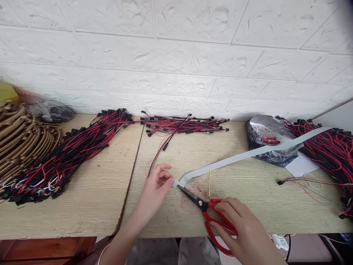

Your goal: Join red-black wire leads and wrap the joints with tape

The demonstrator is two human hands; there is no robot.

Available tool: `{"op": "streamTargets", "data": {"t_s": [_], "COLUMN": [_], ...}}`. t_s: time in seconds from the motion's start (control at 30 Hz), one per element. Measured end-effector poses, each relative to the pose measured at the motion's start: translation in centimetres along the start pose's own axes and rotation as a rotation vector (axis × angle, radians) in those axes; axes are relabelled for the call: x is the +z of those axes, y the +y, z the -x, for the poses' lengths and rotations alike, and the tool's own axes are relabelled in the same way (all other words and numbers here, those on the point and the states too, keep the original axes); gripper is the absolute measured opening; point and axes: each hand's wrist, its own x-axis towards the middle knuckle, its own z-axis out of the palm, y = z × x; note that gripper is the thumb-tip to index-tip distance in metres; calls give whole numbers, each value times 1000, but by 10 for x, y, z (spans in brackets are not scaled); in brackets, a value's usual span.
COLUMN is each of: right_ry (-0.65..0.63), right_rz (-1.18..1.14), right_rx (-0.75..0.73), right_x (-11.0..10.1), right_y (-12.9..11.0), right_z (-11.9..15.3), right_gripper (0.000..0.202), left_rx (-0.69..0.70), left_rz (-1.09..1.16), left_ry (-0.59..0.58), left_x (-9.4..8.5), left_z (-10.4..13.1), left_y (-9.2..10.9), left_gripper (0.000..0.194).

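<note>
My left hand (158, 186) pinches the end of a long pale grey strip (234, 159) near the middle of the table. Red-handled scissors (200, 203) are in my right hand (239, 224), its fingers at the handle loops. The blade tips meet the strip just right of my left fingertips, and the blades look nearly closed. From there the strip runs up to the right, over a patterned bag. Behind the strip lies a short yellow piece (209, 184). Red and black wires (158, 152) pass behind my left hand.
Bundles of red and black wires lie at the left (79, 147), along the wall (184, 124) and at the right (325, 151). Gold-coloured coils (19, 147) sit far left. The patterned bag (275, 156) holds small red items. A white textured wall (176, 55) backs the table (104, 195).
</note>
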Motion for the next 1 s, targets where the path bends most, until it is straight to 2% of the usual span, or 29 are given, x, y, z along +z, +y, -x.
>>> {"op": "streamTargets", "data": {"t_s": [0.1, 0.2, 0.3, 0.5, 0.6, 0.67, 0.77, 0.83, 0.9, 1.0], "right_ry": [49, -15, -92, -289, -287, -197, -80, -64, -66, -72], "right_rz": [-286, -506, -636, -1031, -1146, -1155, -1128, -1115, -1098, -1059], "right_rx": [57, 122, 181, 234, 299, 343, 348, 336, 333, 340], "right_x": [-9, -13, -12, -14, -18, -19, -20, -19, -18, -16], "right_y": [-25, -45, -51, -47, -41, -35, -25, -23, -24, -30], "right_z": [-27, -63, -89, -97, -97, -98, -100, -102, -102, -101], "right_gripper": [14, 11, 12, 22, 26, 26, 25, 24, 24, 26], "left_rx": [51, 106, 148, 132, 131, 175, 260, 216, 122, 33], "left_rz": [-80, -157, -187, -171, -217, -381, -864, -1145, -1268, -1210], "left_ry": [-15, -26, -5, -21, -3, 91, 271, 283, 237, 227], "left_x": [9, 16, 18, 9, -5, -19, -36, -41, -42, -43], "left_z": [7, 13, 16, 18, 18, 14, 5, -1, -5, -7], "left_y": [3, 9, 15, 18, 17, 15, 13, 10, 8, 4], "left_gripper": [28, 29, 30, 35, 28, 26, 25, 20, 12, 14]}}
